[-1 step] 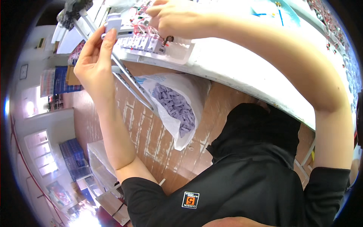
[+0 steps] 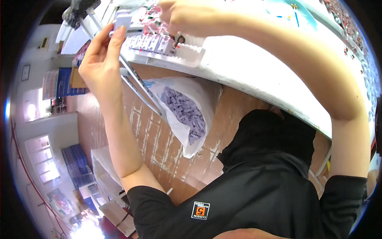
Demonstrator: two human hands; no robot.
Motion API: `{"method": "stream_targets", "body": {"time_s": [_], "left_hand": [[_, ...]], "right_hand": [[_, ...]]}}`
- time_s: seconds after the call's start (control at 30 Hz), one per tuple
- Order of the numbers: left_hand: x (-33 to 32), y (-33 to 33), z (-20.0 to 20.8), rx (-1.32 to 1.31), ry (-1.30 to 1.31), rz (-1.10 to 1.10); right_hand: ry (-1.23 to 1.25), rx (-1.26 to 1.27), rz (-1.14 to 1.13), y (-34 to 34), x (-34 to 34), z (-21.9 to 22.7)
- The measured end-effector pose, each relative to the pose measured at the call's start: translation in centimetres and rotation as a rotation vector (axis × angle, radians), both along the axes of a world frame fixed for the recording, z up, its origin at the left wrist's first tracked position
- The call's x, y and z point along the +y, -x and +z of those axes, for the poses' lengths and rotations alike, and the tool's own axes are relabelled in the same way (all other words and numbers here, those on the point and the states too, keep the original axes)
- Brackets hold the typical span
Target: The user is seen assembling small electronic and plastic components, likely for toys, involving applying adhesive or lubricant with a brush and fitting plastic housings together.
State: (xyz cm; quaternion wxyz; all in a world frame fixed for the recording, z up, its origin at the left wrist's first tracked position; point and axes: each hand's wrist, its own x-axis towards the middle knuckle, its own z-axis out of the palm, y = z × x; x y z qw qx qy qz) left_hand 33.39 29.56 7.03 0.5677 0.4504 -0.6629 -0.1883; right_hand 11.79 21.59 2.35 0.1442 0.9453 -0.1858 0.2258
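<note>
My left hand [image 2: 104, 59] is closed, pinching a small white-grey plastic housing [image 2: 123, 19] between thumb and fingers. It is raised at the table's left end, above a metal frame leg. My right hand [image 2: 187, 16] reaches across the table with fingers curled, partly cut off by the upper edge; whatever they hold is hidden. Thin red and white wires [image 2: 153, 26] lie just left of it. Below these, a row of similar white plastic housings [image 2: 153, 43] stands in a white tray [image 2: 193, 55], beside a small dark round part [image 2: 181, 39].
The white table [image 2: 254, 71] runs along the front. Below it, an opened white bag [image 2: 213, 95] of small grey pieces [image 2: 185, 113] stands on the worn brown floor. Metal frame bars [image 2: 139, 85] slant beside the bag. A blue tray [image 2: 304, 18] sits farther right.
My right hand has shifted slightly up and away, toward the upper edge. My left hand, still pinching the housing, has risen a little.
</note>
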Motion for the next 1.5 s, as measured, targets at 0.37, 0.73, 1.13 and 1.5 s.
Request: {"method": "stream_targets", "body": {"time_s": [0.37, 0.73, 1.13, 1.5], "left_hand": [[-0.8, 3.4, 1.5, -0.022, 0.121, -0.064], [2.2, 2.6, -3.9, -0.148, -0.067, -0.019], [3.0, 2.8, -6.8, -0.456, 0.019, 0.143], [4.0, 1.8, -5.2, -0.101, -0.088, 0.104]], "right_hand": [[-0.917, -0.529, -0.122, -0.8, -0.3, 1.1], [0.179, -0.258, -0.104, 1.9, 0.3, 1.7], [0.315, -0.013, -0.063, 0.7, 1.2, 1.0], [-0.18, -0.313, -0.12, -1.1, 1.7, 0.3]]}}
